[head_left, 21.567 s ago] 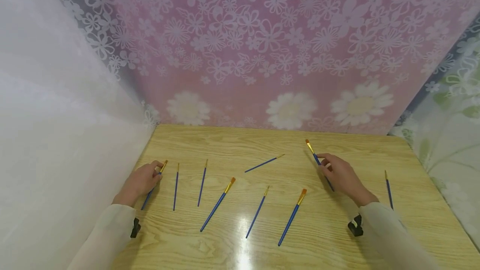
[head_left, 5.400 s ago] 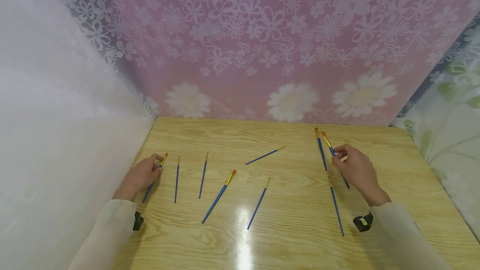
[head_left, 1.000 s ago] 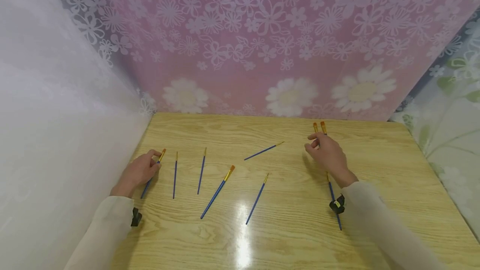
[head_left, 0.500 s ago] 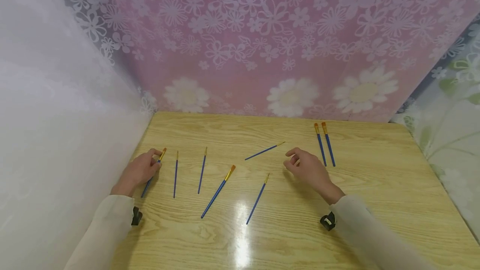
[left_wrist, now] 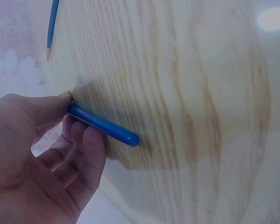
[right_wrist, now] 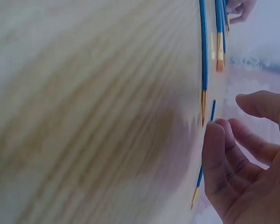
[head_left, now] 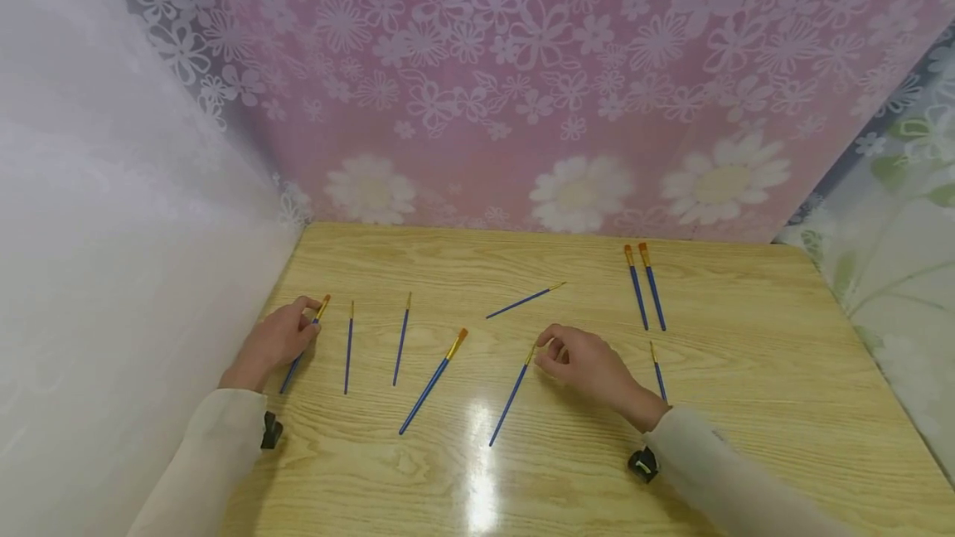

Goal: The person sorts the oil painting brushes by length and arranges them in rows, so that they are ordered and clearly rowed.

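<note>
In the head view my left hand [head_left: 272, 342] pinches a flat paintbrush [head_left: 293, 373] at the table's left side; its middle is hidden by the fingers. The blue handle end [left_wrist: 109, 129] sticks out past the fingers in the left wrist view. My right hand [head_left: 589, 363] holds nothing, its thumb and fingers apart. Those fingertips are right at the gold tip of a thin paintbrush [head_left: 511, 399] lying slanted on the table. Further left lie a wide flat paintbrush [head_left: 428, 394] and two thin ones, an inner paintbrush [head_left: 400, 346] and an outer paintbrush [head_left: 348, 355].
A thin paintbrush [head_left: 522, 302] lies aslant behind my right hand. Two flat paintbrushes, a left paintbrush [head_left: 637, 295] and a right paintbrush [head_left: 656, 297], lie side by side at the back right. My right sleeve [head_left: 716, 462] partly covers another thin paintbrush [head_left: 658, 373]. Walls flank the wooden table [head_left: 783, 330].
Over the earlier frames, two flat paintbrushes came to lie side by side at the back right. In the last second my right hand moved left and nearer, off them. My left hand stayed put.
</note>
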### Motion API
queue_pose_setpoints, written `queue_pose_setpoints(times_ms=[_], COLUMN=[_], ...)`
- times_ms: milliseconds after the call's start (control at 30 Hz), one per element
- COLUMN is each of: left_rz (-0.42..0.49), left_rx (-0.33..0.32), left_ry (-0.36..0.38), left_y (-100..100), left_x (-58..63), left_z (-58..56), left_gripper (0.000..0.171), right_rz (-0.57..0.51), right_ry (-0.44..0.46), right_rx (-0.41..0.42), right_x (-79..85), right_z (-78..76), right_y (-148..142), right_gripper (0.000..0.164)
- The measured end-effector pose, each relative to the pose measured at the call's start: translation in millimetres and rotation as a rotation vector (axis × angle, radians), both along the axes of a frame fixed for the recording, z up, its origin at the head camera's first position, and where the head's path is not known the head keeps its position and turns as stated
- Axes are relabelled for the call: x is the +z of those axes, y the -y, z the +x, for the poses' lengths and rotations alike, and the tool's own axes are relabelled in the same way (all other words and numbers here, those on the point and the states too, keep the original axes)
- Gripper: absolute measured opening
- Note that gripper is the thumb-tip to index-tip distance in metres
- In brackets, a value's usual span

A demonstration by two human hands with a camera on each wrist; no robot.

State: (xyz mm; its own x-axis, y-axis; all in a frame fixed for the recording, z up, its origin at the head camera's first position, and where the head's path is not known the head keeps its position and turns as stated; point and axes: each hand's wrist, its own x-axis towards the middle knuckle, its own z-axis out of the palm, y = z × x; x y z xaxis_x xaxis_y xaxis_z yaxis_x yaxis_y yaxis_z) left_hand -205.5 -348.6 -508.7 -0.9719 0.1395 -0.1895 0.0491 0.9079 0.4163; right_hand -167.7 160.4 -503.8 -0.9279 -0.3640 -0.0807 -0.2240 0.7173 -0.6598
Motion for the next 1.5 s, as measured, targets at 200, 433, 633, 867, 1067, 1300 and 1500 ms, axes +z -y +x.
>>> queue_pose_setpoints(times_ms=[200, 433, 633, 867, 1067, 1300, 1500], left_rz=[0.006, 0.009, 0.013, 0.015, 0.007, 0.006, 0.005], left_rx=[-0.005, -0.002, -0.006, 0.0, 0.007, 0.008, 0.005], left_ry=[-0.003, -0.004, -0.007, -0.001, 0.007, 0.006, -0.002], left_y=[0.1, -0.6, 0.0, 0.8, 1.3, 0.7, 0.2], left_x=[1.4, 0.4, 0.4, -0.7, -1.1, -1.0, -0.9], left_z=[1.0, 0.8, 0.8, -0.7, -0.9, -0.4, -0.1], left_gripper=[0.048, 0.048, 0.048, 0.048, 0.049, 0.048, 0.048], right_rz=[-0.018, 0.009, 0.001, 0.027, 0.076, 0.125, 0.183], right_ry=[-0.001, -0.002, 0.017, -0.019, -0.058, -0.076, -0.107], right_rx=[0.086, 0.183, 0.211, 0.225, 0.238, 0.227, 0.215], right_x=[-3.9, -12.6, -16.6, -16.8, -15.2, -12.8, -11.9], right_z=[7.2, 12.5, 15.6, 17.6, 19.0, 20.9, 20.7], right_y=[7.8, 14.0, 16.2, 17.7, 20.4, 23.2, 22.5], right_gripper=[0.013, 0.011, 0.01, 0.011, 0.01, 0.008, 0.012])
